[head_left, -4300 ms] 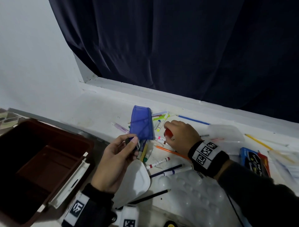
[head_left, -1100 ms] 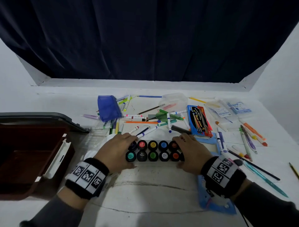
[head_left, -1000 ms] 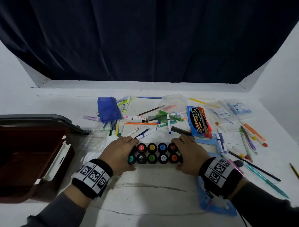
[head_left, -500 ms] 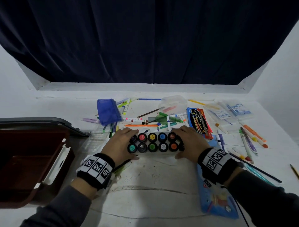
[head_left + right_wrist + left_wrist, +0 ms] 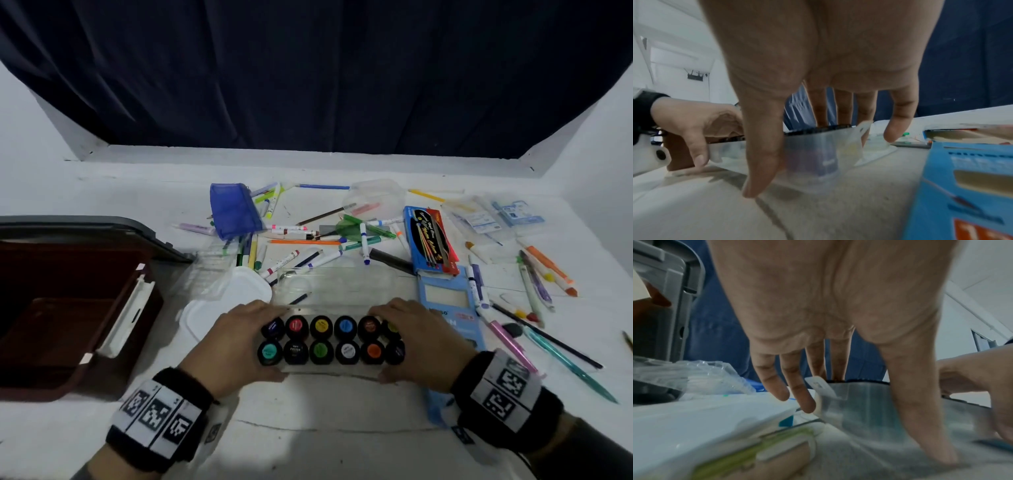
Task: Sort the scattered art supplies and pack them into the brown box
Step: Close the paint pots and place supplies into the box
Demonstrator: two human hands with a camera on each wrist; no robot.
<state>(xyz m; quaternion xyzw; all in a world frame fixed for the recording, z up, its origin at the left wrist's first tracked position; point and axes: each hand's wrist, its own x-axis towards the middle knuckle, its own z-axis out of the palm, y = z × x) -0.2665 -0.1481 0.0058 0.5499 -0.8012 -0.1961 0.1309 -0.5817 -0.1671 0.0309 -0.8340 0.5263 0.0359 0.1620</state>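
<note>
A paint set [image 5: 330, 341], a clear tray with two rows of black-lidded pots, lies in front of me on the white table. My left hand [image 5: 255, 342] grips its left end and my right hand [image 5: 397, 342] grips its right end. On both hands the fingers are over the far edge and the thumb is on the near side. The left wrist view shows my left hand [image 5: 869, 410] around the tray's wall [image 5: 859, 402]. My right hand [image 5: 807, 146] clasps the tray [image 5: 818, 154] in the right wrist view. The open brown box [image 5: 68, 308] stands at the left.
A clear plastic lid [image 5: 342, 284] lies just behind the paint set, with a white lid [image 5: 233, 298] to its left. Behind them are a blue mesh pouch [image 5: 233, 210], a blue pencil packet [image 5: 430, 240] and several scattered markers. A blue card pack [image 5: 448, 308] lies beside my right hand.
Both hands have kept hold of the paint set and drawn it toward me, away from the markers. The clear lid behind it now shows.
</note>
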